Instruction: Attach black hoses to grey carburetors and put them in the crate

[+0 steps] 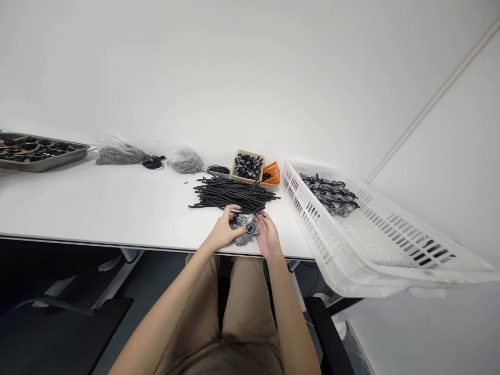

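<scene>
A small silver metal carburetor (247, 230) is held just above the front edge of the white table. My left hand (223, 229) grips it from the left, with the thumb across its front near the round opening. On the other side, my right hand (267, 235) has its palm turned towards the carburetor and its fingers bent at the upper right, by a short black tube (258, 210) on top. Part of those fingertips is hidden. Right behind both hands lies a pile of black rubber hoses (230, 194).
A white plastic crate (312, 224) with several carburetors (332, 195) stands at right. Behind the hoses are a cream basket (233, 169) of small parts and an orange basket (275, 173). Bags of parts (185, 160) and a metal tray (58, 161) sit further left.
</scene>
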The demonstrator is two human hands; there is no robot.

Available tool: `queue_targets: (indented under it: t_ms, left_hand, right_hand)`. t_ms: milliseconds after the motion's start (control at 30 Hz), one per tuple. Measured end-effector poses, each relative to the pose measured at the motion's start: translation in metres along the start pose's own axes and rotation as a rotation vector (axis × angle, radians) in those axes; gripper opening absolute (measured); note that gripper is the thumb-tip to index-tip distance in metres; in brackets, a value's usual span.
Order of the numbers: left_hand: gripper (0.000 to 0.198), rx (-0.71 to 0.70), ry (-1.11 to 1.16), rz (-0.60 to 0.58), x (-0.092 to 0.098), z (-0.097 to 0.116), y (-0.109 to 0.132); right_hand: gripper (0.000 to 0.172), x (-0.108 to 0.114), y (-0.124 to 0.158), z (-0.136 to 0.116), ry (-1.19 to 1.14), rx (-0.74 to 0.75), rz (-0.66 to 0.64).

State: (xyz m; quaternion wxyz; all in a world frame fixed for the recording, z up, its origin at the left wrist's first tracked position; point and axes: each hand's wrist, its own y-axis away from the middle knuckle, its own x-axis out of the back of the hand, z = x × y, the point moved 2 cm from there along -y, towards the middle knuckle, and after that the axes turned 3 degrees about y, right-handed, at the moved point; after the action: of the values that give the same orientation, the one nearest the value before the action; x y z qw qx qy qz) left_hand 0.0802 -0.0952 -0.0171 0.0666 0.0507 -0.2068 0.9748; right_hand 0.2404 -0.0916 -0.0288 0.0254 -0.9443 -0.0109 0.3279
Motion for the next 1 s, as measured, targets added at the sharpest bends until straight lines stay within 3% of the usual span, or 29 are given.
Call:
queue_targets:
  t_ms: [200, 367, 467, 633, 800, 1000]
  left_hand:
    - [0.056, 0.197, 0.477, 0.5, 0.012, -0.012, -0.006]
    - [0.043, 0.218, 0.65, 0.655, 0.021, -0.013, -0.006]
    - [0.039, 0.237, 0.761, 0.663, 0.022, -0.012, -0.004]
    - [0.046, 0.305, 0.809, 0.565, 0.021, -0.008, -0.002]
    - [0.049, 0.348, 0.79, 0.501, 0.02, -0.003, 0.0]
    - [0.046, 0.356, 0.77, 0.489, 0.02, -0.002, 0.001]
  right_hand:
    - [0.023, 0.002, 0.001, 0.002, 0.012, -0.01, 0.001]
    - [0.019, -0.001, -0.008, 0.0, 0.243, 0.138, 0.07]
    - [0.021, -0.015, -0.032, -0.017, 0.464, 0.307, 0.072]
    - [0.025, -0.046, -0.095, -0.045, 0.933, 0.544, -0.061]
    - [0.027, -0.046, -0.14, -0.033, 1.152, 0.515, -0.035]
    - [0.021, -0.039, -0.145, -0.023, 1.26, 0.555, 0.016]
